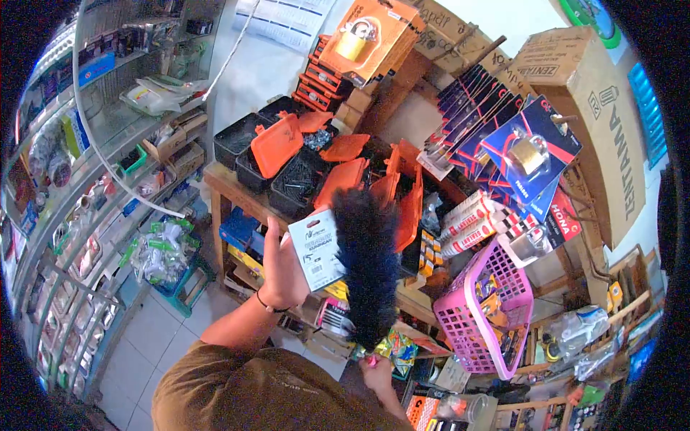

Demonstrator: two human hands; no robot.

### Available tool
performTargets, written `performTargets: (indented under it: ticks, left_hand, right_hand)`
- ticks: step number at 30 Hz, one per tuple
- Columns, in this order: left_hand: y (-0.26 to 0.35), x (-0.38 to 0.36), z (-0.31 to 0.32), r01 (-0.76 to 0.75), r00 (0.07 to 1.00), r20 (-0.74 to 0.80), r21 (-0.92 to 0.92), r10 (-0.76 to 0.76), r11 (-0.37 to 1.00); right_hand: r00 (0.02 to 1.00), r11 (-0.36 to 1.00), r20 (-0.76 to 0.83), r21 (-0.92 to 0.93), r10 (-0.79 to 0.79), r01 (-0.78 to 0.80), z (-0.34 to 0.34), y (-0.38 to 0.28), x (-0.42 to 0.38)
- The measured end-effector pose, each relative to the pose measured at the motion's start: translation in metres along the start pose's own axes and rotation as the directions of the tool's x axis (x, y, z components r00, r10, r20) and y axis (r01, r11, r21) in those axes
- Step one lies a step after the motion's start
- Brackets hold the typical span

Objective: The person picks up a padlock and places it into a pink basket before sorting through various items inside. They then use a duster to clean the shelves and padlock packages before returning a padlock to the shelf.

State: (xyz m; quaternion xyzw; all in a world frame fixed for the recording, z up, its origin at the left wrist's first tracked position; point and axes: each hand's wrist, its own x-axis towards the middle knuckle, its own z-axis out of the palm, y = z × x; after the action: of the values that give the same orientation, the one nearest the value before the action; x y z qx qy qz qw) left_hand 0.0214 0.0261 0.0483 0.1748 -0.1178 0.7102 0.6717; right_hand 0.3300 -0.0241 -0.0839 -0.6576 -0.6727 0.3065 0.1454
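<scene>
A white printed card package is upright in my left hand, the thumb along its left edge and the other fingers mostly hidden. A dark bracelet circles that wrist. Lower down, my right hand is closed around the pink handle of a fluffy black duster. The duster's head points up, overlaps the card's right edge and hides part of the orange-lidded boxes behind it. Black bins of small dark hardware, with orange lids, lie on the wooden shelf beyond my left hand.
Padlocks on blue cards hang at right, above a pink basket of small packets. An orange padlock pack is at top. Glass shelving lines the left. A green stool bears bagged items.
</scene>
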Motion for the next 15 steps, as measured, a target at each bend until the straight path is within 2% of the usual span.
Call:
performTargets:
  ticks: [1,3,4,6,7,8,9,10,12,14,15]
  left_hand:
    - [-0.004,-0.001,0.000,-0.009,0.983,-0.179,0.151,0.037,0.988]
    - [-0.001,0.001,-0.012,0.037,0.999,-0.017,0.081,-0.035,0.996]
    - [0.000,0.000,-0.017,0.048,0.997,0.061,0.041,-0.050,0.998]
    - [-0.004,-0.003,-0.002,-0.010,0.985,-0.170,0.159,0.038,0.987]
    - [-0.004,-0.005,-0.017,0.009,1.000,-0.013,-0.084,-0.010,0.996]
    - [-0.003,-0.005,-0.025,0.066,0.989,0.150,-0.316,-0.018,0.946]
    - [-0.003,-0.004,-0.031,0.035,0.995,0.093,-0.128,-0.023,0.991]
    - [-0.002,-0.002,-0.036,0.011,0.999,0.040,0.069,-0.014,0.998]
    - [-0.001,-0.006,-0.014,-0.010,0.993,-0.117,0.171,0.030,0.985]
    - [-0.005,-0.008,-0.016,-0.015,0.973,-0.228,0.072,0.031,0.997]
    - [-0.005,-0.008,-0.015,0.005,0.988,-0.156,0.069,0.005,0.998]
  right_hand:
    - [1.000,1.000,0.001,0.003,0.010,-0.010,0.000,-0.001,-0.004]
    - [0.967,0.943,0.105,-0.218,-0.232,0.250,-0.002,-0.004,-0.009]
    - [0.967,0.943,0.104,-0.217,-0.234,0.252,-0.001,-0.004,-0.008]
    - [0.999,0.999,-0.026,-0.018,-0.031,0.030,0.006,0.003,-0.006]
    - [0.999,1.000,-0.026,-0.018,-0.026,0.025,0.014,0.016,-0.006]
    - [0.993,0.991,0.005,-0.060,-0.117,0.117,0.022,0.024,-0.007]
    - [0.977,0.972,0.039,-0.098,-0.210,0.213,0.027,0.030,-0.006]
    - [0.976,0.972,0.039,-0.097,-0.213,0.216,0.029,0.036,-0.005]
    - [0.993,0.998,0.105,-0.029,-0.045,0.049,0.020,0.018,-0.009]
    - [0.998,0.997,0.069,-0.075,-0.012,0.017,0.025,0.033,-0.007]
    - [0.994,0.994,0.097,-0.084,-0.054,0.063,0.022,0.030,-0.009]
